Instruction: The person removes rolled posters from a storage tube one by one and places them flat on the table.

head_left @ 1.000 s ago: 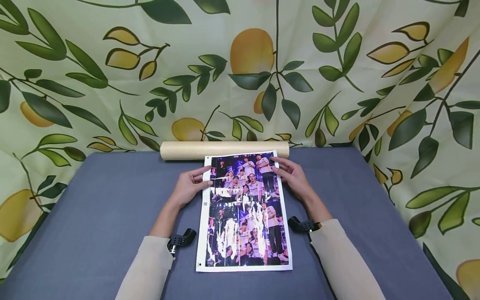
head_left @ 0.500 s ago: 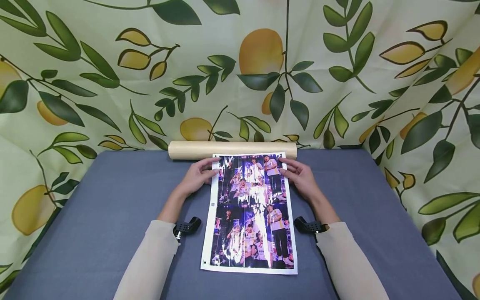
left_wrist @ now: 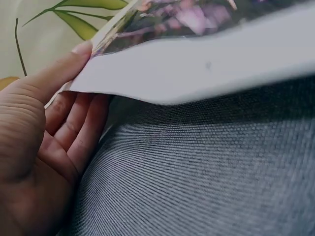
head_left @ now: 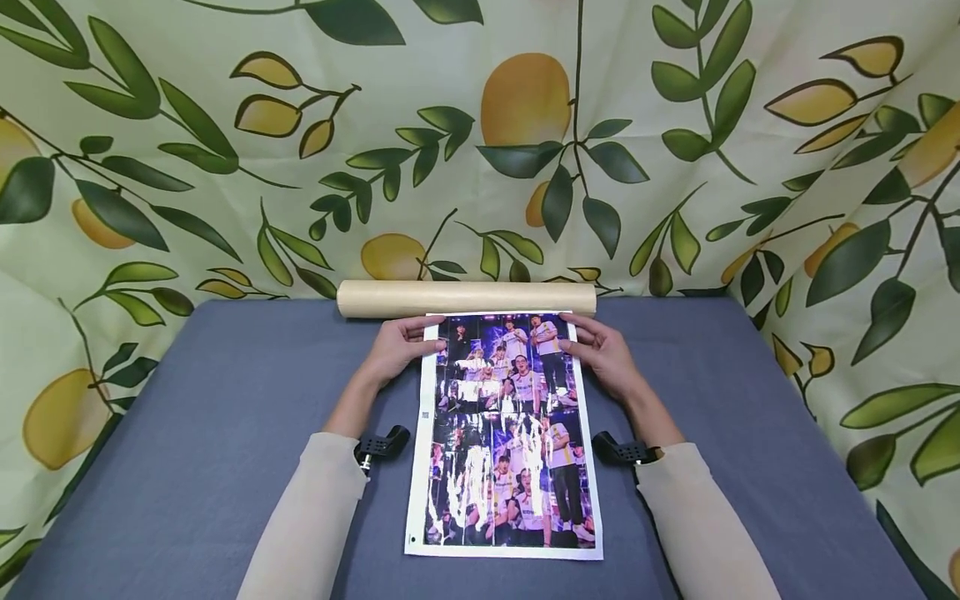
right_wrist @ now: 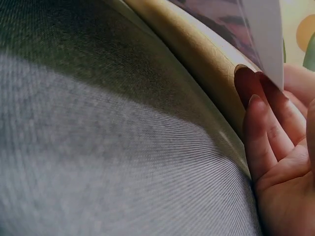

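A glossy photo sheet (head_left: pixel 498 433) with a white border shows two similar group pictures, one above the other, with bright glare streaks. My left hand (head_left: pixel 392 354) pinches its upper left edge, thumb on the face and fingers behind. At the upper right edge, my right hand (head_left: pixel 609 360) grips the same sheet. In the left wrist view, the sheet's white margin (left_wrist: pixel 162 69) bends slightly and stands off the cloth. Seen from the right wrist, the fingers (right_wrist: pixel 268 130) lie behind the sheet's corner (right_wrist: pixel 268 44), with the thumb mostly out of sight.
A pale cream roll (head_left: pixel 465 298) lies across the table's back edge, just behind the sheet. Grey-blue cloth (head_left: pixel 247 433) covers the table. A curtain (head_left: pixel 300 208) printed with leaves and fruit hangs behind and at the sides.
The sheet, held in both hands throughout, has come slightly toward me, and the glare on it has shifted. The whole head view has swung a little, moving the scene rightward.
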Demonstrator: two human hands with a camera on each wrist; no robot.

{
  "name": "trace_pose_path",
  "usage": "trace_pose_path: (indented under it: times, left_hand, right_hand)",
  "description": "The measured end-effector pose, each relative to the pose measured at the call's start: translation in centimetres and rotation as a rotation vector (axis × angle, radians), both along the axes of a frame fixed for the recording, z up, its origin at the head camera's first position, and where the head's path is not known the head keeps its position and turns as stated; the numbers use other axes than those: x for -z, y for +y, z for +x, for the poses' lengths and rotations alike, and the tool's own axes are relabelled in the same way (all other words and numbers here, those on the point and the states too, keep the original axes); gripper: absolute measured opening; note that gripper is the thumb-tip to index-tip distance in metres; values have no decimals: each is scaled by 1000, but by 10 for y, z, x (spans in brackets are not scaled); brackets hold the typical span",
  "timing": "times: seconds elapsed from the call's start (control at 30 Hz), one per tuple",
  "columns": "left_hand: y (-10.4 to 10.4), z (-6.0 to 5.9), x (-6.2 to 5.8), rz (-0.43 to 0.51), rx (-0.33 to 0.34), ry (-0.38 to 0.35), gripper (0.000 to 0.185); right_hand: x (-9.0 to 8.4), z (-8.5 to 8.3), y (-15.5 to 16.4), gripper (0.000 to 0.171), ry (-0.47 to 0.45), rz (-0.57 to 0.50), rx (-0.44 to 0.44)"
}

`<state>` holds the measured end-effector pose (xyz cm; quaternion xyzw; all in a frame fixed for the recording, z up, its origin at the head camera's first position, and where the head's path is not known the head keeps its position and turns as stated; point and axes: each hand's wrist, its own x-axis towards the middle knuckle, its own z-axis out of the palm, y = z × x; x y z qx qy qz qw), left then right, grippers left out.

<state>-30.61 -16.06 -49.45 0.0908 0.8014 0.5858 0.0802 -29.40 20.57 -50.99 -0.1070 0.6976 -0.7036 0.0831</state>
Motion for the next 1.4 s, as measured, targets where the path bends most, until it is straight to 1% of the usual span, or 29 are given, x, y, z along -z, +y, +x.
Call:
trace_pose_path:
  times: [0.13, 0.37, 0.47, 0.63, 0.8, 0.97, 1.07, 1.2, 1.3, 1.4]
  left_hand:
    - [0, 1, 1, -13, -23, 5, 49]
    - [0, 2, 2, -18, -37, 14, 45]
    - [0, 2, 3, -44, -53, 24, 44]
    - [1, 3, 4, -98, -70, 83, 39]
    - [3, 5, 7, -120, -81, 130, 38]
    - [5, 12, 7, -172, -90, 165, 41]
    - [6, 17, 6, -265, -87, 237, 42]
    - [5, 22, 4, -389, -77, 337, 50]
    - [0, 26, 4, -426, -53, 353, 55]
    - [-7, 32, 5, -440, -21, 340, 59]
  right_hand:
    - [-1, 0, -1, 59, -17, 3, 11]
    - [-2, 0, -5, 54, -6, 64, 80]
    - [-2, -1, -6, 50, 11, 79, 94]
    - [-4, 0, -7, 41, 22, 123, 116]
    - [-3, 3, -9, 41, 23, 188, 130]
    - [1, 7, -12, 40, 85, 333, 160]
    - [2, 11, -15, 41, 175, 456, 192]
    - [2, 17, -17, 47, 321, 653, 283]
    - [2, 23, -16, 56, 404, 760, 334]
    - [2, 31, -15, 64, 430, 803, 318]
